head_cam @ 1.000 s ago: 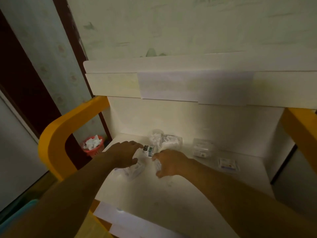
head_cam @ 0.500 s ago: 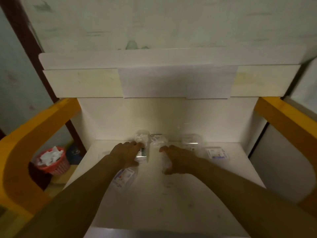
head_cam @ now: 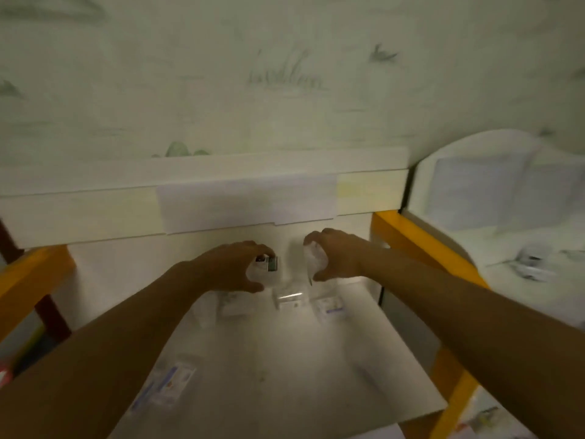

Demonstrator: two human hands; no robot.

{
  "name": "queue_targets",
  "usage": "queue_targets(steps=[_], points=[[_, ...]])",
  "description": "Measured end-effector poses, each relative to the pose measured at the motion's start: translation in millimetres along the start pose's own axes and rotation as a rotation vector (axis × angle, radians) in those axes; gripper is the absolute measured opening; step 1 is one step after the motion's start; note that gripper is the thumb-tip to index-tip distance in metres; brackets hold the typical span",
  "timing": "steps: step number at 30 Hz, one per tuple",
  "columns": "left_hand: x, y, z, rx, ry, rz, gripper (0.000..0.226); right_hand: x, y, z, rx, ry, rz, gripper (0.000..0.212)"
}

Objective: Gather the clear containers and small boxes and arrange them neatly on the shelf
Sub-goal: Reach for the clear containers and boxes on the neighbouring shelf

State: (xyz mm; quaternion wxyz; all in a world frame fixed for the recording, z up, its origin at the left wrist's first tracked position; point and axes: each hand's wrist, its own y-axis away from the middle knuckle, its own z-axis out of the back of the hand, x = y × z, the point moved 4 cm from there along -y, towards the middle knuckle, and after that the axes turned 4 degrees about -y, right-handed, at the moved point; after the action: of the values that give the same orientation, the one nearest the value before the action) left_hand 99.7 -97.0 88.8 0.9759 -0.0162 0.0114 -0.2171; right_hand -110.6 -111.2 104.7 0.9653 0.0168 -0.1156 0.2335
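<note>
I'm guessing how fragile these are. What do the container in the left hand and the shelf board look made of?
The container in the left hand looks like thin clear plastic with a printed label: the pale shelf behind shows through it. The shelf board looks like white laminated or painted board, smooth and matte, with faint scuffs; which one is unclear.
</note>
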Motion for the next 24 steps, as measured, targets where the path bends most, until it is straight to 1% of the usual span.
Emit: queue_targets(steps=[2, 4, 9, 11, 16, 21, 24], points=[[-32.9, -23.5, 20.1, -0.057, -0.025, -0.086, 0.07, -26.4, 23.4, 32.3, -0.057, 0.015, -0.059, 0.084], [-44.9, -37.1, 33.2, -0.093, -0.017, -0.126, 0.071, -36.7, 32.8, 51.6, -0.092, 0.026, -0.079, 0.083], [-127.8, -81.5, 76.2, -0.188, 0.021, -0.284, 0.069, -90.3, 90.7, 110.7, -0.253, 0.036, -0.187, 0.078], [-163.1, -97.7, 89.0, -0.216, 0.035, -0.352, 0.066, -113.5, 112.9, 126.7, -0.292, 0.024, -0.222, 0.078], [-254.6, -141.8, 96.3, -0.202, 0.064, -0.472, 0.065, -185.0, 168.2, 142.3, -0.289, 0.031, -0.324, 0.079], [-346.6, -181.7, 84.6, -0.195, 0.014, -0.534, 0.068, -264.9, 225.6, 149.9, -0.289, 0.032, -0.429, 0.079], [-398.3, -203.4, 69.2, -0.153, -0.021, -0.564, 0.067, -312.7, 259.7, 144.9, -0.282, 0.01, -0.49, 0.082]])
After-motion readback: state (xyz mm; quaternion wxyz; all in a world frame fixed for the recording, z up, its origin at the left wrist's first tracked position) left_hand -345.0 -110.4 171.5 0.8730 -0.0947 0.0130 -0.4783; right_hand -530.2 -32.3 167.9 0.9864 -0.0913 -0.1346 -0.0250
